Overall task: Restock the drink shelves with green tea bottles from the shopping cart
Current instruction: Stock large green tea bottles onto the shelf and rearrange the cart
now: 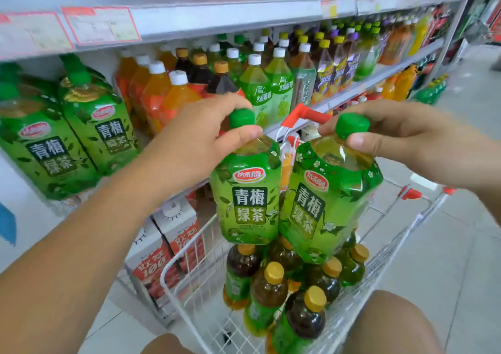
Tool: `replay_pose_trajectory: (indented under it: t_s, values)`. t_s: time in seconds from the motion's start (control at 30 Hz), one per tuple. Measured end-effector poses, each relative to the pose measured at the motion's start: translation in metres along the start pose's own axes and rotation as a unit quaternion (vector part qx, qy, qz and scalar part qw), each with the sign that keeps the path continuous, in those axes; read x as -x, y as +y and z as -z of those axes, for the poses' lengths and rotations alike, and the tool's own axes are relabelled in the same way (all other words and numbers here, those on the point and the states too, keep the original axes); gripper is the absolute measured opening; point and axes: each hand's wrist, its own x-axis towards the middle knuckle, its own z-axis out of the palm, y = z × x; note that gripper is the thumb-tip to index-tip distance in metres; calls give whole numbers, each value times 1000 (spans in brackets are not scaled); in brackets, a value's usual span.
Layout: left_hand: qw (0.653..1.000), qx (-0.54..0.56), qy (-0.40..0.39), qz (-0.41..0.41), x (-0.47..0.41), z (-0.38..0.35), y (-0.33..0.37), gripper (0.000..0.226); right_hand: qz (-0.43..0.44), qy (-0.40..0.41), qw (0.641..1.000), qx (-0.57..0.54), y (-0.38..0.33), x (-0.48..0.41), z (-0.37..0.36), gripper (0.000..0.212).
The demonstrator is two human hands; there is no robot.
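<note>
A shop aisle's white drink shelf (244, 15) is standing packed above a wire cart (385, 272) — each hand, left hand (206, 134) and right hand (401, 134), is pinching a green tea bottle's cap: left bottle (248, 196), right bottle (325, 199).

shelf gap (113, 55) open, orange bottles (151, 88) beside

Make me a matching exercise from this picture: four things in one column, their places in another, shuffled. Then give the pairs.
Things:
1. left hand
2. right hand
3. small gold-capped dark tea bottles
4. two large green-capped green tea bottles with green labels

Places:
A. standing in the white wire shopping cart
B. on the white shelf at far left
C. gripping the right-side held bottle
D. gripping the left-side held bottle

Pairs: 1-D, 2-C, 3-A, 4-B
</note>
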Motion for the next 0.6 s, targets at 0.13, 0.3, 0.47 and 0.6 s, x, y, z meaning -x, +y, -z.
replay_pose_trajectory:
  t_s: [0.13,0.3,0.47,0.6]
  values:
    - [999,21,-28,18,-17,-40,-4,29,-56,11,997,44,36,-6,10,35]
    - [997,64,-9,37,-31,-65,0,37,-114,40,992,-30,75,-3,16,38]
    - [979,180,-29,85,-30,-87,7,20,-138,57,987,-64,85,0,5,34]
    - [961,226,-113,110,-24,-86,1,59,-159,76,983,-42,92,6,-18,71]
